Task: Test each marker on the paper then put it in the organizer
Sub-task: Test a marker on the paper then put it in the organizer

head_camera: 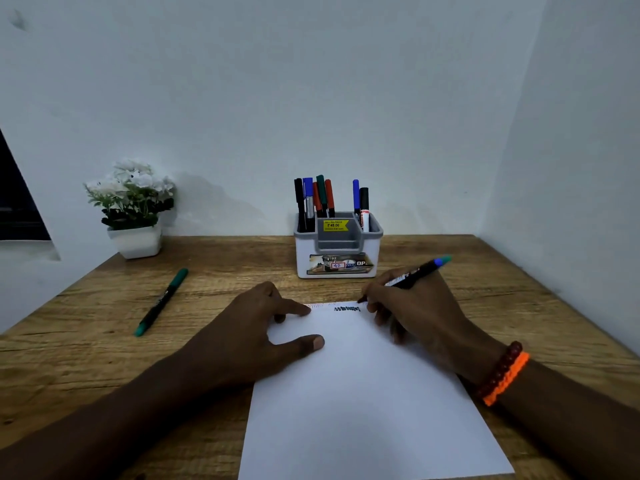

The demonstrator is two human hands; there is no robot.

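While the left hand (258,327) pins the flimsy paper (363,393) flat, the right hand (412,306) pinches the light, stiff marker (410,277) low on its barrel.

Nine markers (161,302), one organizer (337,249), one paper (367,393).
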